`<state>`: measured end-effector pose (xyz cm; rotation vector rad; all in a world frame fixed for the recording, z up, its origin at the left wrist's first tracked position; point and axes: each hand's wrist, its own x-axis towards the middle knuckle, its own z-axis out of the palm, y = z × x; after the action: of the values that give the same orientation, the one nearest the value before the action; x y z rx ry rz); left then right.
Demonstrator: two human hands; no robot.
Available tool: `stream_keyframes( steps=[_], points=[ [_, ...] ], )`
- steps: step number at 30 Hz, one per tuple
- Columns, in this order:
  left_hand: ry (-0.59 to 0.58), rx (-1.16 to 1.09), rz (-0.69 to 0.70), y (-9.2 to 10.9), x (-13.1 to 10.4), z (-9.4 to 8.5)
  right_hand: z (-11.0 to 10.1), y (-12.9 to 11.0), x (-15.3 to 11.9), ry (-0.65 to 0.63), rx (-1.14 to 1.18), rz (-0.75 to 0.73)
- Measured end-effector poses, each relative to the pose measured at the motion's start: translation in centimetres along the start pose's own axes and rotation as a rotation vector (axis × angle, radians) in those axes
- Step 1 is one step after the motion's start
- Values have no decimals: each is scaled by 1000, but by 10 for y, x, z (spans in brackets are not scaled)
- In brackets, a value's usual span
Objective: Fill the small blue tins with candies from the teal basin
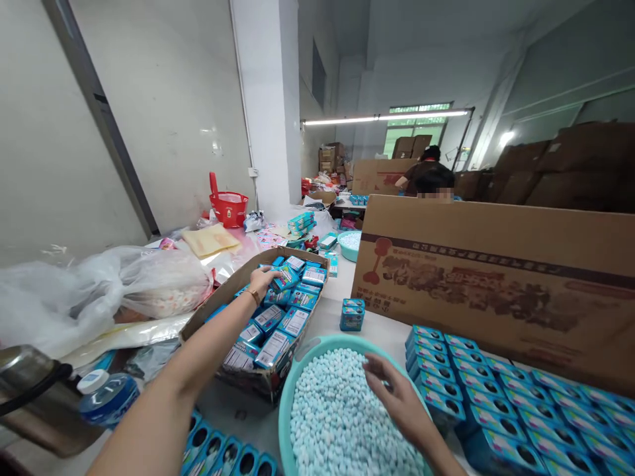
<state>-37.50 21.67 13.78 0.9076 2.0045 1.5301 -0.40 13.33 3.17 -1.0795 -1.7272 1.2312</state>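
My left hand (262,279) reaches into an open cardboard box (233,268) filled with small blue printed packs (272,317). Its fingers are closed around one blue pack (284,278) on top of the pile. My right hand (389,389) hovers over the right part of a turquoise basin (286,413), fingers apart and holding nothing. Small pale blue and white pieces (337,403) fill the basin. Just behind the basin, two small blue containers (352,315) stand side by side on the table.
Rows of blue containers (496,400) stand at the right, before a large cardboard panel (476,264). More containers with round openings (225,456) are at the bottom. A bottle (112,396), metal flask (40,396) and plastic bags (149,281) lie left. A person (430,175) is beyond the panel.
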Motion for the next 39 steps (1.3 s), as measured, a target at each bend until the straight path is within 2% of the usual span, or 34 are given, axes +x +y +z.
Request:
stream_keyframes(
  steps=[3, 5, 8, 10, 13, 16, 19, 21, 23, 25, 26, 28, 30, 31, 33, 34, 36, 37, 39],
  points=[
    [-170, -31, 23, 30, -60, -22, 16, -33, 9, 23, 259, 40],
    [-372, -68, 64, 43, -112, -30, 25, -53, 7, -10, 414, 33],
    [-629, -95, 83, 49, -190, -34, 34, -74, -11, -90, 619, 0],
    [-710, -121, 64, 42, -233, -33, 38, -81, -32, -100, 741, -37],
    [-724, -215, 61, 19, -277, -27, 41, -80, -66, 2, 853, -47],
    [-658, -372, 34, -12, -312, -13, 46, -71, -93, 203, 890, -27],
    [-545, -461, -15, -40, -347, 8, 60, -64, -117, 417, 761, -66],
    [-436, -512, -56, -53, -365, 19, 73, -62, -133, 482, 558, -152],
    [-359, -558, -144, -58, -369, 19, 80, -60, -148, 427, 350, -270],
    [-306, -557, -214, -54, -360, 5, 74, -56, -155, 267, 207, -341],
    [-289, -526, -209, -50, -351, -6, 66, -52, -156, 192, 163, -332],
    [-289, -352, -87, -36, -328, -29, 44, -41, -149, 121, 133, -199],
    [-381, -27, 190, -20, -306, -43, 23, -27, -135, 159, 200, 33],
    [-448, 173, 357, -13, -297, -44, 15, -20, -127, 191, 255, 139],
    [-627, 609, 616, -5, -283, -34, 9, -6, -111, 253, 344, 290],
    [-720, 816, 688, -4, -279, -23, 9, 0, -104, 285, 371, 335],
    [-884, 1135, 734, -7, -272, 2, 13, 11, -90, 331, 407, 403],
    [-945, 1233, 734, -10, -269, 14, 16, 16, -83, 343, 424, 432],
    [-1019, 1324, 724, -16, -261, 34, 23, 28, -70, 371, 451, 396]
  ],
)
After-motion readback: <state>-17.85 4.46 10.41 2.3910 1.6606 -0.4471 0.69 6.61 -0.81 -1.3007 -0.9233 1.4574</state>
